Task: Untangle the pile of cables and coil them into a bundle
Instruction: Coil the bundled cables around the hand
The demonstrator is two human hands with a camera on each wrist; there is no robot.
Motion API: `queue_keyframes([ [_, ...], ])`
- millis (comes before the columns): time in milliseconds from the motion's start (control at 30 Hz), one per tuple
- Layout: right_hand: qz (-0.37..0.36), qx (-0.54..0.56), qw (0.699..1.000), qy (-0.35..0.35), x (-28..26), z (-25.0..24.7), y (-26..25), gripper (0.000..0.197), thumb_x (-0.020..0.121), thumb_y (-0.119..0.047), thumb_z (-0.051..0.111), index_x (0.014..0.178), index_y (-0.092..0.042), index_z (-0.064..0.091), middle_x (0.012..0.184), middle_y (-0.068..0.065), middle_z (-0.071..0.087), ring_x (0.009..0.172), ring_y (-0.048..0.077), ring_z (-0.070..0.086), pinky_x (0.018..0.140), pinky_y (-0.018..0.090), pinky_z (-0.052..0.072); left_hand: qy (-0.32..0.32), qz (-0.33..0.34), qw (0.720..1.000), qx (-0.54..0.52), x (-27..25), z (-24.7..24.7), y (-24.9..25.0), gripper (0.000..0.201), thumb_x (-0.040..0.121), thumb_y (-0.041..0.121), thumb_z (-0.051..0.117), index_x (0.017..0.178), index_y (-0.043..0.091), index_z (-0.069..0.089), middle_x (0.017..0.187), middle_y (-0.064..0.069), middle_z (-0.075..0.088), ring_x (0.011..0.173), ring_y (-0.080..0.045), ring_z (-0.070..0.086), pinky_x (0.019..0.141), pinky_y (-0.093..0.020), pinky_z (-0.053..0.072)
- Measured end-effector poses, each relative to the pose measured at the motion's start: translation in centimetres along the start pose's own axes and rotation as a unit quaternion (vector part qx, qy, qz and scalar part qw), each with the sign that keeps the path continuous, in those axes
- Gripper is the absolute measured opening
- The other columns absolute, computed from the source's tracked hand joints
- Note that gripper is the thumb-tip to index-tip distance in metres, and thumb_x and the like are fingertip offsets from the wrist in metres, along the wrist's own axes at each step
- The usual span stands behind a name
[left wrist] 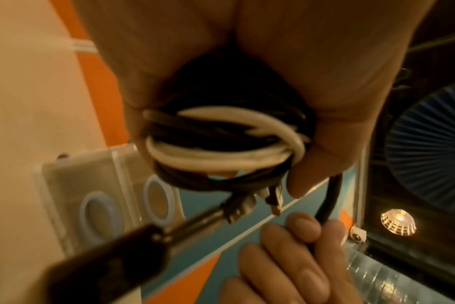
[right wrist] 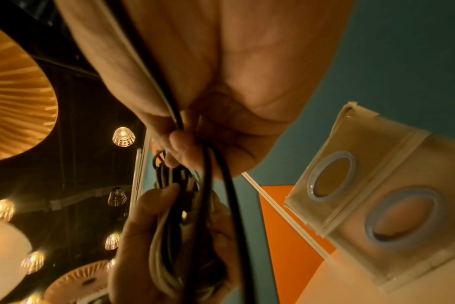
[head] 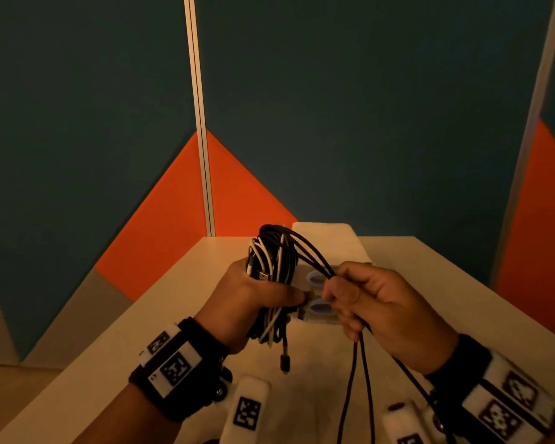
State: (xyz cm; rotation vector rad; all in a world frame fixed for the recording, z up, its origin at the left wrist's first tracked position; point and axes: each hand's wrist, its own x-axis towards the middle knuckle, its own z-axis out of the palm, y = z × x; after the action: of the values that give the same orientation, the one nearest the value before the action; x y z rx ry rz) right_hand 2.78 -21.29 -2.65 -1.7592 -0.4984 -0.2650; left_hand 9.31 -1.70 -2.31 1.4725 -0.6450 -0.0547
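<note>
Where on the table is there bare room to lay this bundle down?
Bare tabletop lies left of the left hand, out to the table's left edge. Another bare strip runs right of the right hand. It is crowded between and beyond the hands: the clear case sits there, and loose black cables hang below.

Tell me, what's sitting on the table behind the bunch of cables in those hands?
Behind the cable bundle gripped by the left hand sits a clear plastic case with two blue rings. From the head view the hands and cables cover most of it. The right hand holds loose black strands.
</note>
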Motion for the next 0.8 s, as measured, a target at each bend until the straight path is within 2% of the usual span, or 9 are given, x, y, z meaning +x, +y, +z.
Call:
queue_keyframes([
  [100, 0.051, 0.041, 0.998, -0.020, -0.1, 0.4, -0.4, 0.038, 0.088, -0.045, 0.055, 0.078, -0.011, 0.066, 0.060, 0.006, 0.054, 0.052, 0.018, 0.053, 0.055, 0.031, 0.052, -0.013, -0.024, 0.997, -0.072, -0.1, 0.6, -0.4, 0.009, 0.066, 0.007, 0.073, 0.062, 0.016, 0.073, 0.062, -0.011, 0.063, 0.048, -0.022, 0.060, 0.052, -0.032, 0.050],
  [233, 0.130, 0.102, 0.985, -0.044, -0.3, 1.5, -0.1, 0.036, 0.086, -0.044, 0.057, 0.078, -0.011, 0.069, 0.067, 0.011, 0.062, 0.061, 0.024, 0.062, 0.064, 0.035, 0.056, -0.100, -0.013, 0.987, -0.124, -0.3, 1.1, -0.7, 0.012, 0.080, 0.012, 0.067, 0.082, 0.012, 0.079, 0.070, -0.013, 0.069, 0.058, -0.024, 0.066, 0.057, -0.031, 0.049],
  [300, 0.147, 0.123, 0.980, -0.048, -0.2, 1.6, 0.2, 0.031, 0.086, -0.038, 0.059, 0.082, -0.010, 0.071, 0.075, 0.012, 0.067, 0.071, 0.025, 0.066, 0.073, 0.039, 0.058, -0.129, -0.010, 0.981, -0.145, -0.4, 1.0, -0.8, 0.013, 0.084, 0.013, 0.067, 0.087, 0.010, 0.079, 0.073, -0.012, 0.072, 0.061, -0.025, 0.069, 0.061, -0.033, 0.052],
  [400, 0.157, 0.156, 0.974, -0.040, -0.1, 1.8, 0.8, 0.032, 0.084, -0.030, 0.062, 0.095, -0.002, 0.071, 0.090, 0.010, 0.072, 0.085, 0.026, 0.071, 0.081, 0.043, 0.060, -0.109, -0.004, 0.983, -0.146, -0.3, 0.8, -0.9, 0.009, 0.081, 0.013, 0.070, 0.083, 0.009, 0.079, 0.068, -0.013, 0.068, 0.056, -0.025, 0.064, 0.058, -0.032, 0.053],
  [533, 0.109, 0.090, 0.990, -0.007, -0.1, 2.5, 2.0, 0.021, 0.099, -0.015, 0.053, 0.105, -0.004, 0.070, 0.099, 0.017, 0.070, 0.100, 0.029, 0.070, 0.090, 0.041, 0.059, -0.092, 0.042, 0.990, -0.096, -0.2, 1.1, -0.5, 0.017, 0.079, -0.002, 0.074, 0.075, 0.013, 0.079, 0.066, -0.007, 0.070, 0.055, -0.019, 0.065, 0.055, -0.028, 0.053],
  [600, 0.066, 0.041, 0.997, -0.001, -0.1, 2.5, 2.0, 0.023, 0.099, -0.016, 0.053, 0.112, -0.012, 0.071, 0.106, 0.007, 0.072, 0.100, 0.017, 0.069, 0.089, 0.032, 0.058, -0.089, 0.065, 0.992, -0.060, 0.0, 1.0, -0.7, 0.021, 0.074, -0.006, 0.079, 0.081, 0.014, 0.078, 0.073, -0.005, 0.073, 0.062, -0.018, 0.069, 0.060, -0.028, 0.055],
  [667, 0.028, -0.007, 1.000, 0.000, -0.2, 2.2, 1.6, 0.026, 0.097, -0.018, 0.053, 0.115, -0.021, 0.071, 0.114, -0.004, 0.072, 0.105, 0.005, 0.067, 0.087, 0.020, 0.053, -0.079, 0.074, 0.993, -0.040, 0.1, 1.1, -1.1, 0.021, 0.071, -0.001, 0.084, 0.090, 0.005, 0.075, 0.078, -0.010, 0.073, 0.066, -0.021, 0.069, 0.063, -0.030, 0.055],
  [733, 0.011, -0.040, 0.999, -0.003, -0.2, 1.9, 1.5, 0.027, 0.100, -0.016, 0.050, 0.116, -0.026, 0.070, 0.113, -0.007, 0.072, 0.106, 0.004, 0.067, 0.088, 0.018, 0.052, -0.071, 0.071, 0.994, -0.042, 0.0, 1.5, -1.4, 0.019, 0.071, -0.001, 0.083, 0.087, 0.007, 0.076, 0.075, -0.009, 0.073, 0.063, -0.020, 0.067, 0.060, -0.028, 0.054],
  [800, -0.002, -0.066, 0.998, -0.004, -0.3, 2.0, 1.8, 0.027, 0.102, -0.015, 0.049, 0.116, -0.024, 0.070, 0.110, -0.009, 0.072, 0.103, 0.006, 0.067, 0.088, 0.021, 0.053, -0.066, 0.068, 0.994, -0.053, -0.3, 1.9, -1.3, 0.020, 0.073, -0.002, 0.082, 0.077, 0.017, 0.078, 0.069, -0.004, 0.072, 0.056, -0.017, 0.065, 0.054, -0.024, 0.052],
])
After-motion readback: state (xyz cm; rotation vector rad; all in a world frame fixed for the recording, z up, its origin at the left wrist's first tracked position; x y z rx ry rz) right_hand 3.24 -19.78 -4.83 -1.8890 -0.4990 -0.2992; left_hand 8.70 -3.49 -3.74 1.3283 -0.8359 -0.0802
